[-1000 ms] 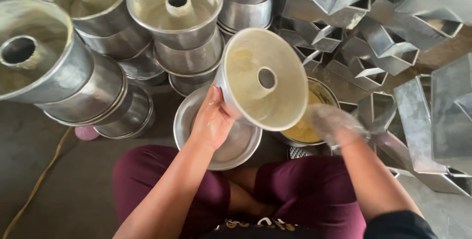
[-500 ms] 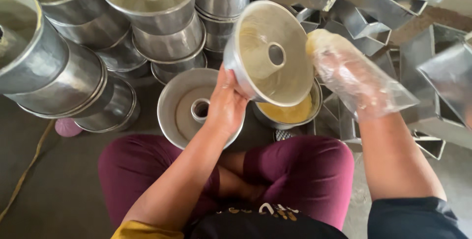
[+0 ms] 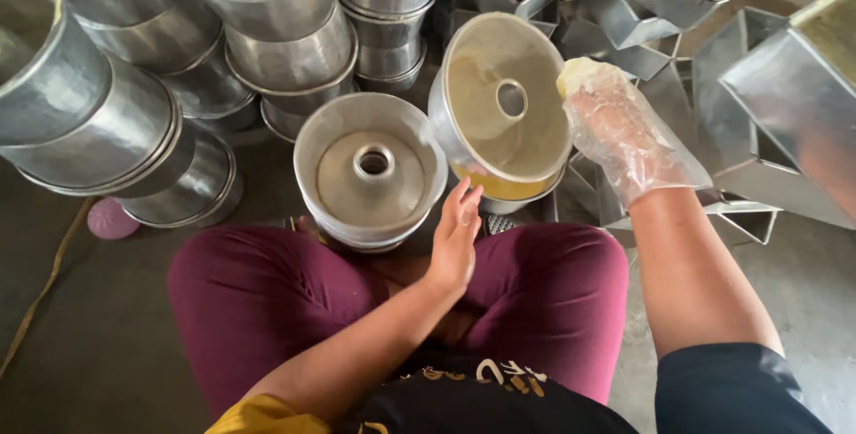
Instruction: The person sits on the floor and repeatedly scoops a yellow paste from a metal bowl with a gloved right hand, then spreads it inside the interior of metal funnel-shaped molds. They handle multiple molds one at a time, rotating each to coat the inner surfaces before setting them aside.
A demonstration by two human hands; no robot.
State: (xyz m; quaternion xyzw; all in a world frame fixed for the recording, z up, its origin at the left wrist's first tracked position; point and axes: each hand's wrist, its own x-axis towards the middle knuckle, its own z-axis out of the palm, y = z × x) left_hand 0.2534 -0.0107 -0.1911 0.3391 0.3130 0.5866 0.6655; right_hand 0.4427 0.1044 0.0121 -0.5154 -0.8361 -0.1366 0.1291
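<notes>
Greasing ring-shaped cake tins, seated among stacked metalware.

Stacks of round tube pans [image 3: 134, 104] fill the upper left; angular metal moulds [image 3: 713, 59] crowd the upper right. A tilted tube pan [image 3: 499, 104] stands on edge just above the lap, its open mouth facing the person and its tube axis pointing toward them. The right hand [image 3: 624, 135], in a clear plastic glove and loosely cupped around a yellowish lump, touches the pan's right rim and is nearer. The left hand [image 3: 455, 238] is open, fingers spread, holding nothing, just below the pan. Half a second ago it gripped the rim; now it is off. An upright pan [image 3: 370, 171] sits beside it.
</notes>
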